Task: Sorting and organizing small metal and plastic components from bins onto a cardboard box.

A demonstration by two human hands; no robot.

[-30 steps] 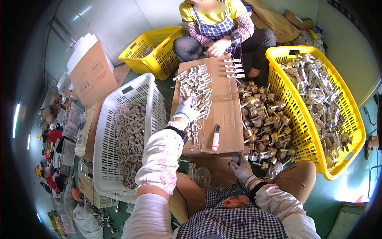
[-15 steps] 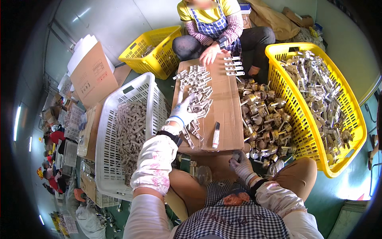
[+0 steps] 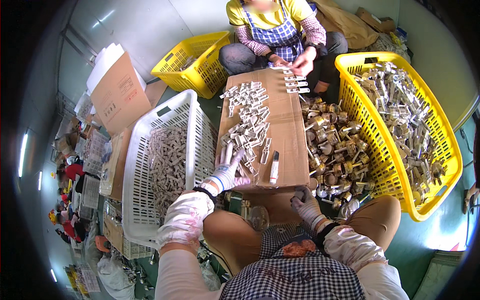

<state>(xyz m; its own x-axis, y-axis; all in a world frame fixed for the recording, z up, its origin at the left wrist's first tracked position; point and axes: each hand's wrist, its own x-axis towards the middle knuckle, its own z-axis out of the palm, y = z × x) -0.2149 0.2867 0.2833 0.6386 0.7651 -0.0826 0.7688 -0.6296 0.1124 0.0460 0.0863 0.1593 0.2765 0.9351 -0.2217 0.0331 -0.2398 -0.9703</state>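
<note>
My left hand [image 3: 229, 171], in a white glove, is open with fingers spread at the near-left edge of a pile of pale, slotted metal pieces [image 3: 252, 112]. The pile lies on a cardboard box [image 3: 290, 135]. My right hand [image 3: 307, 207], gloved with dark fingertips, is closed beside the box's near right corner; what it holds, if anything, is hidden. A white tube with a black cap [image 3: 274, 169] lies on the box, with one loose metal piece [image 3: 266, 151] near it. At the far right edge, several pieces [image 3: 297, 84] sit in a row.
Across the box, a co-worker's hands [image 3: 295, 64] are at the row. A white basket [image 3: 134, 175] of similar pieces stands left. To the right are a heap of round metal parts with stems [image 3: 335, 150] and a yellow basket [image 3: 395, 160] of metal parts. Another yellow basket [image 3: 200, 75] stands far left.
My left hand has drawn back toward me from the middle of the pile, and a loose piece now lies apart by the tube. The co-worker's hands have moved to the row.
</note>
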